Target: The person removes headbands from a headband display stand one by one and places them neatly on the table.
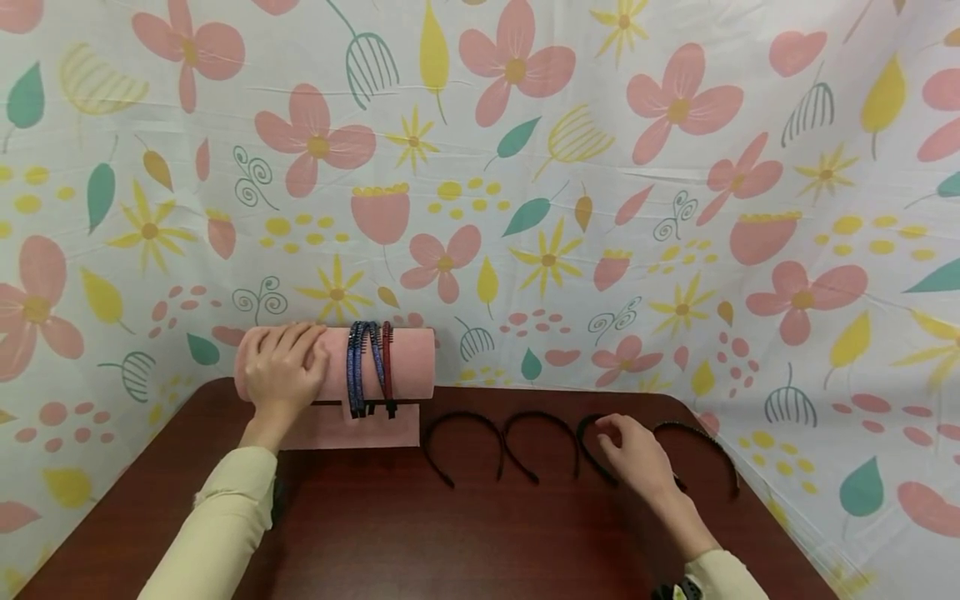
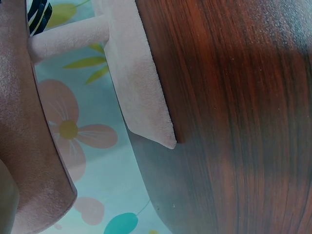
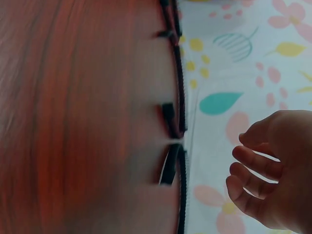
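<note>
My left hand (image 1: 287, 367) lies over the left end of a pink plush roll on a headband stand (image 1: 412, 362), its fingers bent over the top. Blue headbands (image 1: 356, 367) and a red headband (image 1: 387, 367) hang round the roll's middle. To the right, my right hand (image 1: 637, 454) hovers with loosely bent fingers over a black headband (image 1: 587, 454), which it partly hides. Nothing shows between those fingers in the right wrist view, where the hand (image 3: 273, 170) is apart from the dark headbands (image 3: 182, 87). The left wrist view shows the stand's base (image 2: 136, 83), but not the left fingers.
Two thin black headbands (image 1: 465, 413) lie between the stand and my right hand. Another dark headband (image 1: 708, 437) is at the far right. All lie along the back of a dark wooden table (image 1: 465, 533), close to a flowered cloth (image 1: 480, 150).
</note>
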The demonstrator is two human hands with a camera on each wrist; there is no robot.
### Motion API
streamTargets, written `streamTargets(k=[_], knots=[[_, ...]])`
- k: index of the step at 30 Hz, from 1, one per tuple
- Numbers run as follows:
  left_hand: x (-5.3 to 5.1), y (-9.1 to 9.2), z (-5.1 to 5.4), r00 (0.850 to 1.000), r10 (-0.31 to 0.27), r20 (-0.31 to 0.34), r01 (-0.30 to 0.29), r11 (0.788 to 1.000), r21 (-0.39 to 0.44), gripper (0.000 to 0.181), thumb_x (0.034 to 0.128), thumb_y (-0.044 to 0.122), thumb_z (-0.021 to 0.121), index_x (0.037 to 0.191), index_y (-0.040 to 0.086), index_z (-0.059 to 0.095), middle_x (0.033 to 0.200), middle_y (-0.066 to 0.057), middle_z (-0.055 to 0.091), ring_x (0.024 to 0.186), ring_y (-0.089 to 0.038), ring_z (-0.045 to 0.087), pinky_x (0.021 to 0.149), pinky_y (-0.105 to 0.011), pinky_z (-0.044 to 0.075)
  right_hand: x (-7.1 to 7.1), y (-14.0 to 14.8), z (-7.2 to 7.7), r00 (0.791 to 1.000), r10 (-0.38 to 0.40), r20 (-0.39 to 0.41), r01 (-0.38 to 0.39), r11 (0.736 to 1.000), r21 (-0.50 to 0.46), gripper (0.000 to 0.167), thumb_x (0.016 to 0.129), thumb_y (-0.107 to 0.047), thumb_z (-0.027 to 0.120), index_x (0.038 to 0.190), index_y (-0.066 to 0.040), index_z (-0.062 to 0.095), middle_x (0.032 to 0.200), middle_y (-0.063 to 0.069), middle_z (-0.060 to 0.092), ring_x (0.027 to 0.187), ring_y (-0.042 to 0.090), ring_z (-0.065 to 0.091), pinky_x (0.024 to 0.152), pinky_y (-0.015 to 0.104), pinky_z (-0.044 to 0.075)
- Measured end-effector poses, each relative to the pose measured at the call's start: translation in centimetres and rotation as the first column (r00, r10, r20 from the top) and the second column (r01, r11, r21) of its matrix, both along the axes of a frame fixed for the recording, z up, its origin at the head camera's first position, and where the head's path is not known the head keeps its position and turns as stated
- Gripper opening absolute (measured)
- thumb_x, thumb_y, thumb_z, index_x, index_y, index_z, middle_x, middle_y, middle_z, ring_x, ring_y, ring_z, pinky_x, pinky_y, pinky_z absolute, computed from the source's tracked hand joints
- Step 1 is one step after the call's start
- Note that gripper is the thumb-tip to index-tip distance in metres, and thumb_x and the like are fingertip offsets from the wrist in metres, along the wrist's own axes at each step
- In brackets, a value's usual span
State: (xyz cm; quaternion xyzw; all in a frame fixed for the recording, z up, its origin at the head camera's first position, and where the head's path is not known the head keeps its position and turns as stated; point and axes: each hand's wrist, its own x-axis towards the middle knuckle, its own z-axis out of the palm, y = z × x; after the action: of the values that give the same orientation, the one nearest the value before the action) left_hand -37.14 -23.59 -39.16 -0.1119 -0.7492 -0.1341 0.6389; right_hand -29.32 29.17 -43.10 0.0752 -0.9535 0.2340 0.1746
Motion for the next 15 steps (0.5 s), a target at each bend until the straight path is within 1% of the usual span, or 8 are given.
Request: streamTargets(k=[2, 6, 8, 10, 12, 15], knots=[[0.0, 0.0, 0.0, 1.000, -0.002, -0.002, 0.002, 1.000, 0.001, 0.036, 0.0907, 0.030, 0.050, 0.101, 0.010, 0.079, 0.101, -0.011, 0.076, 0.094, -0.035, 0.068, 0.094, -0.053, 0.046, -0.2, -0.7, 0.2, 1.000, 0.006, -0.005, -0.006, 1.000, -0.001, 0.026, 0.094, -0.014, 0.063, 0.119, -0.007, 0.067, 0.116, 0.014, 0.068, 0.091, 0.027, 0.067, 0.066, 0.038, 0.051], [0.1, 0.0, 0.0, 1.000, -0.003, -0.007, 0.003, 1.000, 0.003, 0.035, 0.0904, 0.030, 0.051, 0.100, 0.010, 0.079, 0.101, -0.011, 0.076, 0.094, -0.035, 0.068, 0.094, -0.054, 0.046, -0.5, -2.2, 0.4, 1.000, 0.025, -0.008, -0.025, 1.000, -0.013, 0.025, 0.095, -0.015, 0.063, 0.118, -0.008, 0.067, 0.113, 0.012, 0.068, 0.081, 0.020, 0.064, 0.063, 0.033, 0.048], [0.1, -0.1, 0.0, 1.000, -0.005, -0.008, 0.005, 1.000, 0.005, 0.035, 0.0903, 0.030, 0.051, 0.101, 0.010, 0.079, 0.101, -0.011, 0.076, 0.094, -0.035, 0.068, 0.094, -0.054, 0.046, -0.6, -2.9, 0.4, 0.999, 0.032, -0.013, -0.032, 0.999, -0.023, 0.024, 0.094, -0.014, 0.063, 0.118, -0.009, 0.068, 0.111, 0.010, 0.069, 0.078, 0.017, 0.062, 0.063, 0.031, 0.047], [0.0, -0.1, 0.0, 1.000, -0.002, -0.003, 0.002, 1.000, 0.004, 0.035, 0.0906, 0.030, 0.051, 0.101, 0.010, 0.079, 0.102, -0.011, 0.076, 0.094, -0.035, 0.068, 0.094, -0.054, 0.046, -0.5, -3.6, 0.5, 0.999, 0.040, -0.018, -0.041, 0.999, -0.034, 0.023, 0.094, -0.015, 0.064, 0.117, -0.010, 0.068, 0.110, 0.008, 0.070, 0.082, 0.017, 0.064, 0.065, 0.032, 0.049], [0.0, -0.1, 0.0, 1.000, -0.003, 0.001, 0.003, 1.000, 0.003, 0.036, 0.0908, 0.030, 0.051, 0.102, 0.010, 0.079, 0.102, -0.011, 0.076, 0.095, -0.035, 0.068, 0.094, -0.054, 0.046, -0.4, -4.3, 0.7, 0.999, 0.048, -0.013, -0.048, 0.998, -0.045, 0.023, 0.095, -0.015, 0.064, 0.117, -0.011, 0.068, 0.108, 0.006, 0.070, 0.083, 0.016, 0.064, 0.066, 0.031, 0.049], [0.0, -0.1, 0.1, 1.000, -0.002, 0.002, 0.002, 1.000, 0.000, 0.036, 0.0908, 0.030, 0.051, 0.102, 0.010, 0.079, 0.102, -0.012, 0.076, 0.095, -0.035, 0.068, 0.093, -0.054, 0.046, -0.1, -5.5, 1.3, 0.998, 0.064, -0.004, -0.065, 0.995, -0.071, 0.022, 0.095, -0.017, 0.064, 0.116, -0.012, 0.068, 0.104, 0.004, 0.069, 0.077, 0.014, 0.061, 0.063, 0.029, 0.047]])
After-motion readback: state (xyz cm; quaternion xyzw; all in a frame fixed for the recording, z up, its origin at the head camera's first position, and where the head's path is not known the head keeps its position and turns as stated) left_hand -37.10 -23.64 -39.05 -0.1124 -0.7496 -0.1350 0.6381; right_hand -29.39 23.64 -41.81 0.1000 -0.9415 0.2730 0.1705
